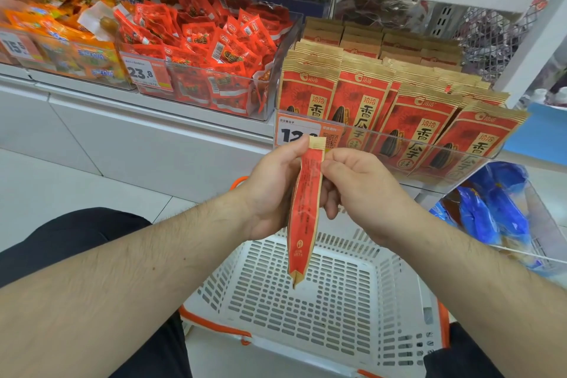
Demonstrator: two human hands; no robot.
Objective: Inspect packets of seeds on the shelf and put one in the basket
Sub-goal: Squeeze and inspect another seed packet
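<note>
— Where was the seed packet point(305, 209)?

— Edge-on between both hands (above the white basket point(306, 301)). The left hand point(270, 190) gripped its upper part, thumb near the top; the right hand point(356, 187) pinched it from the other side.

— And the rest?

— Standing in rows on the shelf point(383, 120).

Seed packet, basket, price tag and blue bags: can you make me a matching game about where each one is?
Things:
1. seed packet
2. basket
3. price tag
4. blue bags

Places:
A. on the front of the shelf bin
B. held between both hands
C. in the wire bin at the far right
D. on the floor under the hands

Pairs: 1-B, 2-D, 3-A, 4-C
</note>
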